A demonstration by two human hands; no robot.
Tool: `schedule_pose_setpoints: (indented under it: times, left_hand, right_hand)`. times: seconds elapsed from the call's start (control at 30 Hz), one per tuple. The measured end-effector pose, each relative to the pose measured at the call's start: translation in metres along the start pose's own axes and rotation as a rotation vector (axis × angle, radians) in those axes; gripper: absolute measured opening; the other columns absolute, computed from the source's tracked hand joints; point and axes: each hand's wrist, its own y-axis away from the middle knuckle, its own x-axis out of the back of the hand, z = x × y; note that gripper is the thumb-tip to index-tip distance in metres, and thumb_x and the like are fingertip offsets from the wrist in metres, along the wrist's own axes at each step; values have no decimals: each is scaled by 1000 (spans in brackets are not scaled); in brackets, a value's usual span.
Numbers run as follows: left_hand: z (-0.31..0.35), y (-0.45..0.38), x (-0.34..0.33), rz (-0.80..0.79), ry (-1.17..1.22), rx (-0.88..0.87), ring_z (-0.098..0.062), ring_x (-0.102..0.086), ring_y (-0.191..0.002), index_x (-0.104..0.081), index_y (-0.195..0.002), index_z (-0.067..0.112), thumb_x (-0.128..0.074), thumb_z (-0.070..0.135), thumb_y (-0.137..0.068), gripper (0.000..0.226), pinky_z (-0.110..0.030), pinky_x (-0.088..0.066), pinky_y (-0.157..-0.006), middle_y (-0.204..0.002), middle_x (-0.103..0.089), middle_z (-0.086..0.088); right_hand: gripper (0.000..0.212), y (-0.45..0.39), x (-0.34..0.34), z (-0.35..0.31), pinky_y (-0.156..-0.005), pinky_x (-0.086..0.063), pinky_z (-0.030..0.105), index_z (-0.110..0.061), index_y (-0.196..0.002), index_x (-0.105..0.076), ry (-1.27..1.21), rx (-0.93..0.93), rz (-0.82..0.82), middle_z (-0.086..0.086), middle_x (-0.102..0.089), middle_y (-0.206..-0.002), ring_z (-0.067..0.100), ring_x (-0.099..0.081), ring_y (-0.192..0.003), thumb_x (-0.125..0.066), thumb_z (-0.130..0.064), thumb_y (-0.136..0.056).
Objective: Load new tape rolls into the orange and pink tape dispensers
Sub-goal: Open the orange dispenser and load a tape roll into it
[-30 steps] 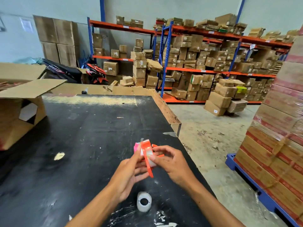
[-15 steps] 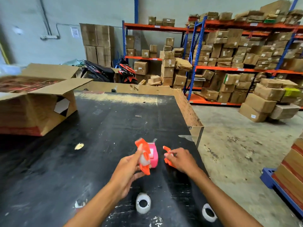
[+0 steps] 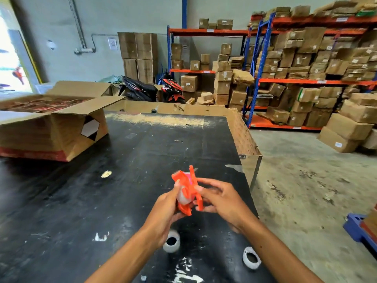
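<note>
Back beside the left hand (image 3: pixel 165 209), the right hand (image 3: pixel 222 199) pinches an orange cover (image 3: pixel 197 193); left fingers clasp the orange dispenser (image 3: pixel 184 193) above the table (image 3: pixel 81 201), near two rolls (image 3: pixel 171 241).

Glossy orange plastic dispenser (image 3: pixel 186 193); scuffed matt black bench (image 3: pixel 85 201); rough brown cardboard box (image 3: pixel 51 129) far left; rough concrete floor (image 3: pixel 306 190) right.

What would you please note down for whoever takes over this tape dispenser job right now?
Left hand: holds the orange dispenser with a tape roll seated in it.
Right hand: pinches the dispenser's loose orange side piece against it.
Pink dispenser: just behind, mostly hidden.
Two white rolls lie on the black table.
Done: roll in orange body. Left: close orange, load pink.
</note>
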Motion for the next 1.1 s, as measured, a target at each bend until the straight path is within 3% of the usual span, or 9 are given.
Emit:
schedule_pose_setpoints:
  times: [0.2, 0.33, 0.43, 0.53, 0.67, 0.8, 0.9, 1.03, 1.1]
  left_hand:
    - [-8, 12, -22, -21, -69, -70, -16, -67, -80, -73, -102, 13, -37, 46, -95, 49, -32, -52, -81, -95, -77, -11]
    - [-9, 19, -29, -30, -43, -71, -18, -62, -80, -73, -97, 8, -42, 42, -94, 46, -32, -48, -77, -93, -77, -13]
    - [-9, 24, -34, -54, -54, -101, -19, -63, -83, -73, -99, 11, -43, 45, -93, 45, -33, -47, -78, -97, -76, -15]
    - [-10, 27, -36, -71, -51, -125, -8, -67, -78, -72, -103, 16, -42, 43, -93, 42, -23, -50, -71, -89, -78, -2]
    - [-7, 30, -41, -97, -69, -154, -1, -69, -81, -72, -103, 26, -42, 44, -93, 37, -21, -51, -75, -90, -78, 7]
    - [-3, 33, -43, -83, -101, -181, -7, -70, -91, -72, -103, 30, -42, 48, -91, 37, -29, -51, -88, -96, -78, 5]
    - [0, 33, -39, -118, -107, -183, -11, -70, -97, -71, -107, 30, -37, 50, -93, 42, -29, -53, -87, -101, -77, 2]
    - [8, 29, -34, -131, -83, -208, -5, -68, -70, -71, -102, 17, -38, 36, -97, 39, -19, -54, -65, -73, -75, 5]
    - [10, 29, -33, -146, -69, -226, -4, -68, -67, -69, -108, 16, -39, 31, -97, 35, -18, -55, -64, -70, -74, 6]
  right_hand:
    - [32, 25, 6, 3, -79, -60, 40, -27, -116, -66, 82, 86, 73, 14, -74, -83, 21, -71, -79, -68, -24, -84]
    - [33, 34, 10, 9, -67, -55, 33, -33, -112, -66, 178, 166, 109, 1, -69, -70, 9, -61, -67, -72, -25, -80]
    - [29, 41, 9, 14, -71, -55, 29, -36, -107, -67, 138, 194, 120, -4, -73, -76, 6, -66, -76, -70, -22, -82]
    - [24, 49, 8, 13, -81, -59, 35, -42, -95, -71, 157, 246, 137, 0, -78, -93, 15, -71, -94, -68, -21, -84]
    - [19, 53, 10, 9, -82, -57, 46, -38, -96, -73, 247, 330, 161, 8, -75, -90, 16, -71, -88, -64, -23, -87]
    - [20, 55, 10, 6, -78, -59, 39, -37, -98, -72, 247, 362, 166, 3, -74, -87, 17, -71, -85, -63, -22, -88]
    - [26, 56, 11, 4, -79, -60, 33, -42, -95, -71, 154, 326, 152, -7, -77, -92, 12, -71, -91, -64, -19, -86]
    - [27, 53, 14, -3, -86, -57, 31, -34, -111, -65, 175, 339, 168, -4, -76, -100, 11, -69, -99, -64, -23, -86]
    - [32, 49, 14, -9, -85, -56, 30, -30, -118, -62, 199, 359, 161, 5, -77, -95, 12, -70, -96, -63, -23, -87]
